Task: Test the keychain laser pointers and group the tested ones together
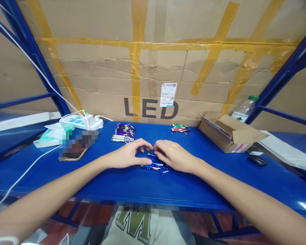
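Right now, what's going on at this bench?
A person is at a blue table, both hands resting on it with fingertips nearly meeting. The right hand lies over a small cluster of blue keychain flashlights; the left hand is just beside them. Whether either hand grips one is hidden. Further back lie a purple and silver pile and a green and red pile. An open cardboard box sits to the right.

blue table point(132, 183) — blue keychain lights point(153, 166)
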Action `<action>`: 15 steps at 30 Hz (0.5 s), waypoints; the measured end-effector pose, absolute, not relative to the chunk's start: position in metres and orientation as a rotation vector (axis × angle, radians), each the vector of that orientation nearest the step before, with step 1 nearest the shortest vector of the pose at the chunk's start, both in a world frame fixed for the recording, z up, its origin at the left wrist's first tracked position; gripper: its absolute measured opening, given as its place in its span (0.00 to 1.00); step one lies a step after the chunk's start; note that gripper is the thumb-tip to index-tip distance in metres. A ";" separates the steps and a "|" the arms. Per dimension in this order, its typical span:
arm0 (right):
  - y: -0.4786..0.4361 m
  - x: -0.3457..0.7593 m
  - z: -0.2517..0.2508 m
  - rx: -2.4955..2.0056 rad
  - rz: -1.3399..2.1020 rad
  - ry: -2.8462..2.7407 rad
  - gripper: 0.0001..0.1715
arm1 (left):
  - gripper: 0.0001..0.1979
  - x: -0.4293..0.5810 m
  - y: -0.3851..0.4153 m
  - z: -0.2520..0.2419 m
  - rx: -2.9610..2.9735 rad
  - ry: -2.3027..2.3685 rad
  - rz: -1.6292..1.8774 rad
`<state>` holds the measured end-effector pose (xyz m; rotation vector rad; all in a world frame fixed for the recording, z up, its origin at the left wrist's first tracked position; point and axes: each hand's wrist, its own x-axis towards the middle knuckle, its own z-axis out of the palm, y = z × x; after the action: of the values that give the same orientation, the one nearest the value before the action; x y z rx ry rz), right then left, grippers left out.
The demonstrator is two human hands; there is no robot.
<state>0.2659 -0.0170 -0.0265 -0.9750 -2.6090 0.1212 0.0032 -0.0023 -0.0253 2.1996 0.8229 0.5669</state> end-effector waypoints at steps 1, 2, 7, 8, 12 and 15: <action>-0.017 0.265 -0.026 -1.051 0.102 -2.598 0.04 | 0.30 0.003 -0.004 -0.026 2.267 0.818 0.550; -0.018 0.265 -0.025 -1.133 0.087 -2.584 0.04 | 0.31 0.004 -0.005 -0.027 2.333 0.804 0.535; -0.017 0.263 -0.023 -1.441 0.074 -2.511 0.05 | 0.32 0.005 -0.009 -0.028 2.523 0.761 0.444; -0.017 0.263 -0.022 -1.452 0.086 -2.497 0.05 | 0.31 0.005 -0.010 -0.028 2.540 0.761 0.429; -0.018 0.262 -0.022 -1.413 0.202 -2.444 0.04 | 0.25 0.008 -0.014 -0.027 2.586 0.757 0.407; -0.019 0.261 -0.021 -1.392 0.301 -2.409 0.05 | 0.20 0.011 -0.017 -0.026 2.592 0.745 0.414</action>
<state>0.2607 -0.0194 -0.0208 -1.3924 -2.4090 0.3010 0.0111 -0.0166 -0.0257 2.5918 0.7450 0.4144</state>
